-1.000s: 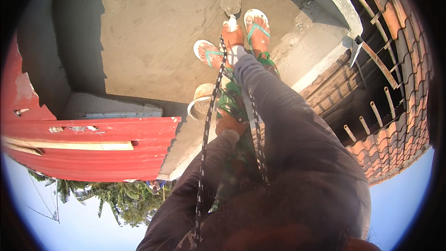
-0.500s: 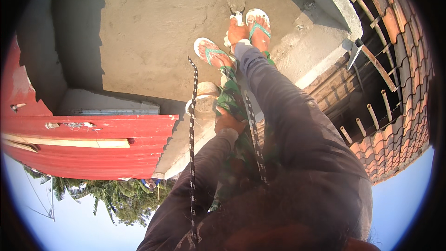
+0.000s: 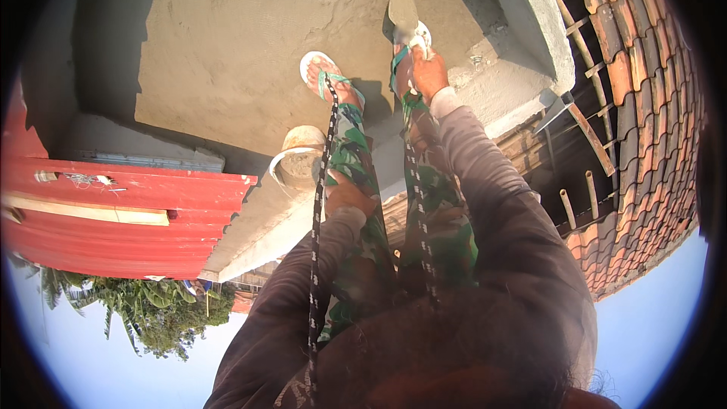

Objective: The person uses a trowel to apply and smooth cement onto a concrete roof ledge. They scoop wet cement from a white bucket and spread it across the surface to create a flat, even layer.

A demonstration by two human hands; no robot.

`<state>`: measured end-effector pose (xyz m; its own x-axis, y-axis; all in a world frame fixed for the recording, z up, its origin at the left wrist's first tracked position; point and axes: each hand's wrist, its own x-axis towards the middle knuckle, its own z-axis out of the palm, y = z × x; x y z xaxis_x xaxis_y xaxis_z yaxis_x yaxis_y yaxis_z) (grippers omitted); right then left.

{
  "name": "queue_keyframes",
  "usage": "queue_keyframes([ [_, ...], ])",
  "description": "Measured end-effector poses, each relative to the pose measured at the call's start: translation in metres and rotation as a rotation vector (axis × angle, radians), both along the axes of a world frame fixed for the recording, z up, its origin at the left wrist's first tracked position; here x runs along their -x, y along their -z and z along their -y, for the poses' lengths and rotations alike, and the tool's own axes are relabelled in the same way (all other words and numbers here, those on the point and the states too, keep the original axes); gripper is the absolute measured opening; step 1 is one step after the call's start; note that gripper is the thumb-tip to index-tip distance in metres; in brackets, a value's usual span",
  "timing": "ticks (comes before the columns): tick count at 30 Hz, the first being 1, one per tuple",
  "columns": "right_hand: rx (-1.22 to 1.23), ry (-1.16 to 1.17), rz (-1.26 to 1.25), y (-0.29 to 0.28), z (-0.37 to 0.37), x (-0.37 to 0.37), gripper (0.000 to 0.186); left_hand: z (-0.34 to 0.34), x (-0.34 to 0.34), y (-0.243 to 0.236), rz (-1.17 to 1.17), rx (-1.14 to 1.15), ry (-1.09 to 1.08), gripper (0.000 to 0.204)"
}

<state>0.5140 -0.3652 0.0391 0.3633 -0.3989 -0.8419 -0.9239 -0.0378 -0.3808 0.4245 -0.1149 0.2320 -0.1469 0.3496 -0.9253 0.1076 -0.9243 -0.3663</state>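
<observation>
In my right hand (image 3: 429,76) is a pointing trowel (image 3: 404,4), gripped by its pale handle. The leaf-shaped blade points away from me, in front of my right foot, and seems raised off the surface. Part of the trowel overlaps that foot's white-and-teal flip-flop. My left hand (image 3: 350,195) rests on my left camouflage trouser leg (image 3: 354,136), thumb spread, holding no tool. Beside that leg stands a cement-stained bucket (image 3: 303,140) with its mouth toward me. Beneath my feet lies a smoothed mortar surface (image 3: 242,53), partly sunlit.
A raised concrete edge (image 3: 530,15) curves along the right. Past it a hammer-like tool (image 3: 579,129) with a wooden handle lies by roof battens and clay tiles (image 3: 651,106). Red corrugated sheeting (image 3: 136,220) bears a wooden strip on the left. Two dark speckled cords hang before me.
My right hand has lifted the trowel from the mortar and drawn it back over my right foot. My left hand stays on my leg. The view has shifted, showing more of the bucket.
</observation>
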Motion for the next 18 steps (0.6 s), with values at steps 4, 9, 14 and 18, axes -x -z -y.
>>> queue_keyframes([
  [4, -0.047, 0.069, -0.032, 0.038, 0.020, 0.014, 0.045, -0.005, -0.002, -0.003, -0.022, 0.011, 0.003, 0.137],
  [9, -0.124, 0.109, 0.086, 0.010, 0.029, 0.016, 0.039, 0.002, 0.003, -0.001, -0.025, 0.003, -0.017, 0.135],
  [14, 0.391, -0.397, 0.157, 0.069, 0.036, 0.062, 0.038, -0.002, 0.010, 0.001, -0.028, 0.021, -0.001, 0.136],
  [18, 0.307, -0.358, -0.004, -0.007, -0.007, 0.016, 0.036, 0.006, 0.008, 0.000, 0.002, 0.010, -0.022, 0.136],
])
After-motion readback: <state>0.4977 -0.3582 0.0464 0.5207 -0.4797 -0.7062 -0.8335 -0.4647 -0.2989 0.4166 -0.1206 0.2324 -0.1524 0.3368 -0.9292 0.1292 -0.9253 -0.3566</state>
